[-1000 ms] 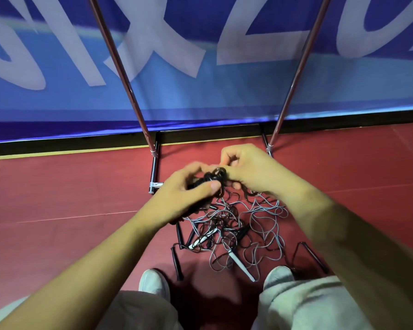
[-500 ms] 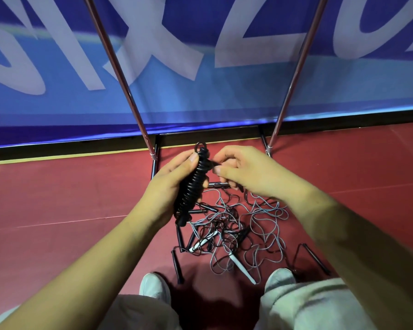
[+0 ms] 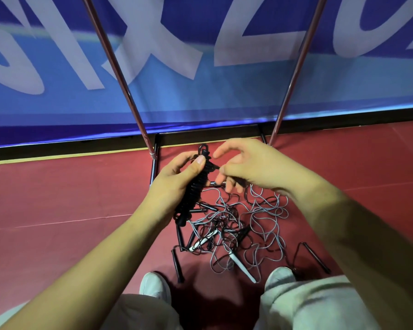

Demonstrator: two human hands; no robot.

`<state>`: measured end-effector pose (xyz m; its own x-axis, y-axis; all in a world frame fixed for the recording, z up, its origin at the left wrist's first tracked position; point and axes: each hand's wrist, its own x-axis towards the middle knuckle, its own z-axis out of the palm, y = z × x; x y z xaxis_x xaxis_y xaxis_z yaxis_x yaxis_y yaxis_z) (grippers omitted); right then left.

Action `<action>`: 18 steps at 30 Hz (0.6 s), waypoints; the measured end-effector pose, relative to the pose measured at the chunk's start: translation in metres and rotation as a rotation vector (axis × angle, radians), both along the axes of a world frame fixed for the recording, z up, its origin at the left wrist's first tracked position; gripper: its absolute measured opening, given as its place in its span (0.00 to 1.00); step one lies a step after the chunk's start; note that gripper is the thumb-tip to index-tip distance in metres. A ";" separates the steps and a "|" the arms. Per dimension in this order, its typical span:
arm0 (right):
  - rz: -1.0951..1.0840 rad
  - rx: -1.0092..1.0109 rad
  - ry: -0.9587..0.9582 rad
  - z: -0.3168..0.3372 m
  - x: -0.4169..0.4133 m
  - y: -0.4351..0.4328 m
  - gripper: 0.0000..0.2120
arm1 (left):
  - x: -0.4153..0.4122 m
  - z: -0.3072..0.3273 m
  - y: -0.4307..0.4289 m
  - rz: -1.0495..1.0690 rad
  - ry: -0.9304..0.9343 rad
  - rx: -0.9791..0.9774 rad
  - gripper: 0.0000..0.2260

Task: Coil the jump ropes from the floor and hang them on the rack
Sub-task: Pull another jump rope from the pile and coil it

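My left hand (image 3: pixel 171 186) grips a black jump rope (image 3: pixel 197 186) wound tight round its handles into a long bundle, with a small loop sticking out at the top. My right hand (image 3: pixel 250 169) pinches the rope's free end beside the bundle's upper part, its index finger lifted. Below the hands a tangle of grey and black jump ropes (image 3: pixel 243 225) lies on the red floor, with black handles (image 3: pixel 175 265) and a white handle (image 3: pixel 242 265) among them. The rack's two slanted metal poles (image 3: pixel 116 65) rise just beyond the hands.
The rack's black base bars (image 3: pixel 154 167) lie on the floor against a blue banner wall (image 3: pixel 200 91). My two white shoes (image 3: pixel 154 285) and pale trouser legs (image 3: pixel 308 306) sit at the bottom edge. A black handle (image 3: pixel 316 257) lies apart at the right.
The black bundle has risen from low over the pile to upright in my left hand. My right hand has shifted from covering its top to pinching the loose end, fingers spreading.
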<state>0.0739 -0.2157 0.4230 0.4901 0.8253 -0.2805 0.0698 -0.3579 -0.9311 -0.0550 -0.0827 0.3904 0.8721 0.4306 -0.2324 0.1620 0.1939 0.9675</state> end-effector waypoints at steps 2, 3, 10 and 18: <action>-0.052 0.059 0.145 0.003 0.000 -0.003 0.10 | 0.000 0.001 0.001 0.008 0.001 0.018 0.15; -0.072 0.097 0.223 0.004 -0.001 -0.003 0.07 | 0.000 0.001 0.002 0.014 -0.006 0.019 0.17; -0.108 0.465 0.693 0.006 -0.004 -0.001 0.18 | 0.001 0.003 0.008 -0.002 -0.077 -0.142 0.15; -0.192 0.367 0.156 -0.005 -0.003 0.007 0.14 | 0.000 0.004 0.011 -0.055 -0.064 -0.317 0.17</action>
<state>0.0711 -0.2084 0.4183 0.6192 0.7823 -0.0683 -0.1170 0.0060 -0.9931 -0.0551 -0.0715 0.3943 0.9092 0.2975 -0.2913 0.1214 0.4798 0.8690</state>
